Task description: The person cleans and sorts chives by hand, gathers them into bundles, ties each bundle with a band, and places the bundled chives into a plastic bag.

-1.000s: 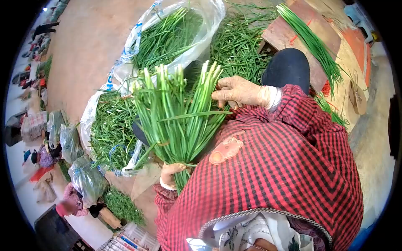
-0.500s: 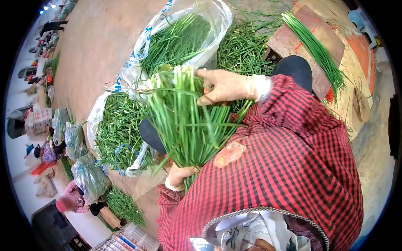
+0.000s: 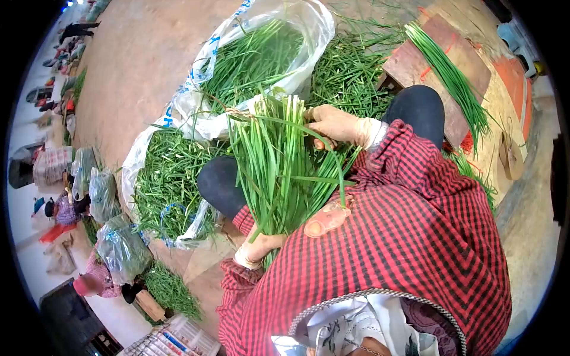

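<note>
A thick bunch of green stalks stands before my chest, pale cut ends up. My left hand, gloved, is wrapped round its lower part. At the right of the pale ends is my gloved right hand, its fingers curled against the stalks; what they pinch is partly hidden. A few loose leaves hang over the bunch's right side. Beyond it, a clear plastic bag holds more green stalks. A separate neat bundle lies on a reddish board at the upper right.
Heaps of loose greens lie at the left and behind my right hand. My knees are beside the bunch. Filled plastic bags stand at the lower left, near a person in a pink top and a crate.
The pale ends have drawn together into a narrower, more upright bunch. My right hand went in over the stalks, then back to their right side. My left hand has kept its hold.
</note>
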{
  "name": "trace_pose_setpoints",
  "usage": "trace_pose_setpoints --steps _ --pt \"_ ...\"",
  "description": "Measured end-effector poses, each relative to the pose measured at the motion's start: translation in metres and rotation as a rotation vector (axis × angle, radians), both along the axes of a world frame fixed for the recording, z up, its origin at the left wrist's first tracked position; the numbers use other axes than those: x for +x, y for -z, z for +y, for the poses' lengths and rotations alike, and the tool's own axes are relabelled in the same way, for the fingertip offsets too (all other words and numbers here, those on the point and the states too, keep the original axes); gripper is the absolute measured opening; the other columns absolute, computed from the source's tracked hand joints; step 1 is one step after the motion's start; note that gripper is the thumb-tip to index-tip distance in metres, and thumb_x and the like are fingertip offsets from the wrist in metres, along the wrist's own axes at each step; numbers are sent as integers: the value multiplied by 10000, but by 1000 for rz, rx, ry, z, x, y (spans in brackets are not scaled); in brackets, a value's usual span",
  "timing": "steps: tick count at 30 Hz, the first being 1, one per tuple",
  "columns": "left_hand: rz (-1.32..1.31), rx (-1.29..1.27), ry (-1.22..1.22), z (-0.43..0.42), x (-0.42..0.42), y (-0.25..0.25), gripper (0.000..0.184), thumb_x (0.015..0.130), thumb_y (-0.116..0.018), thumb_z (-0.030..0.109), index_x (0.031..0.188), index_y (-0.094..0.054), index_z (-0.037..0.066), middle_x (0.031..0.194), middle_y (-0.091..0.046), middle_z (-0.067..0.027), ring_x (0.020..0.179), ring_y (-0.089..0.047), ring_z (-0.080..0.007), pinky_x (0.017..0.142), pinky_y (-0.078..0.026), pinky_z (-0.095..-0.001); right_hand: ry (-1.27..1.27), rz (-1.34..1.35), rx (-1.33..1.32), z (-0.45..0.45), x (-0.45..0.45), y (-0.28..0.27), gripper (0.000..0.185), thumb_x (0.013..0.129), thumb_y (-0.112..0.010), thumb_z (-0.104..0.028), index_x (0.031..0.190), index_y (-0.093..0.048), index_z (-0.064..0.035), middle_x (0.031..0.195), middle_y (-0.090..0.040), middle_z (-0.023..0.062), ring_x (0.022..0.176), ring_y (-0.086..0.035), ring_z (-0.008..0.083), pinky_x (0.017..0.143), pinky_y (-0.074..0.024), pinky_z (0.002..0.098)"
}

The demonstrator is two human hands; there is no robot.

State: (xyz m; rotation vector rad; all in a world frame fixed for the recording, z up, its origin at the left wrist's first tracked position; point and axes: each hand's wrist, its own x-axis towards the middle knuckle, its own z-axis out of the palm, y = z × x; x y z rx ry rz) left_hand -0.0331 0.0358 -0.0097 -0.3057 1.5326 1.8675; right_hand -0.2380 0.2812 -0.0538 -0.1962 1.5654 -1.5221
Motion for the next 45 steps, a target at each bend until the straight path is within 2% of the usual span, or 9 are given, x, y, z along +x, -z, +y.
trace_pose_setpoints --steps 10,13,16,20,25,29,37,40,45 --pt "12 -189 -31 -5 -11 -22 423 684 -685 -28 1097 -594 -16 954 -632 -51 839 -579 -163 726 -475 -318 708 245 -90 45 -58 -12 211 961 -575 -259 998 -623 -57 694 -645 47 555 -622 116 487 -499 227" --pt "18 -149 -85 -10 -1 -10 420 676 -682 -31 1087 -594 -16 951 -632 -53 840 -578 -160 722 -473 -317 384 544 270 76 -88 -20 555 913 -618 -425 1250 -540 9 1086 -653 162 990 -652 199 825 -538 322" --pt "21 -127 -98 -4 -2 -3 393 682 -680 -33 1065 -596 -10 945 -633 -38 846 -577 -152 733 -475 -309 -48 871 431 50 -63 -47 993 791 -624 -661 1432 -336 41 1472 -336 269 1393 -303 357 1158 -239 429" --pt "19 -137 -94 -2 0 13 378 691 -685 -31 1059 -605 1 951 -640 -30 851 -582 -138 763 -480 -294 -534 936 405 -2 -45 -51 1039 778 -543 -748 1330 -424 125 1370 -437 319 1291 -414 412 1109 -316 432" --pt "42 -171 -56 2 -2 12 381 713 -701 -17 1082 -611 16 997 -643 -24 893 -579 -130 808 -481 -292 -318 525 107 -17 -35 -20 459 803 -726 -406 1011 -657 -3 801 -660 101 770 -624 200 721 -484 339" --pt "71 -181 -79 10 -11 7 384 716 -708 -9 1088 -616 17 1022 -645 -26 909 -578 -126 812 -481 -299 -167 285 130 -13 -21 -17 338 858 -671 -313 933 -655 16 784 -635 61 571 -569 110 571 -477 267" --pt "-96 -17 9 -8 -7 3 535 672 -701 -57 1189 -584 13 1090 -639 -24 978 -577 -117 848 -467 -277 188 911 473 79 -93 -21 314 873 -640 -259 1092 -603 -38 926 -618 113 783 -627 188 677 -543 296" --pt "-102 34 -37 -3 -8 -8 629 686 -675 -73 1290 -515 5 1159 -621 -51 1019 -580 -152 880 -464 -300 365 311 478 100 -96 -22 457 891 -629 -361 1189 -567 -20 1034 -626 176 930 -640 230 807 -547 322" --pt "-90 12 -41 -6 -11 0 718 685 -671 -87 1364 -454 1 1241 -592 -85 1108 -565 -191 946 -453 -334 -206 791 488 68 -66 -53 946 817 -641 -586 1409 -336 87 1409 -428 282 1328 -413 360 1125 -310 395"
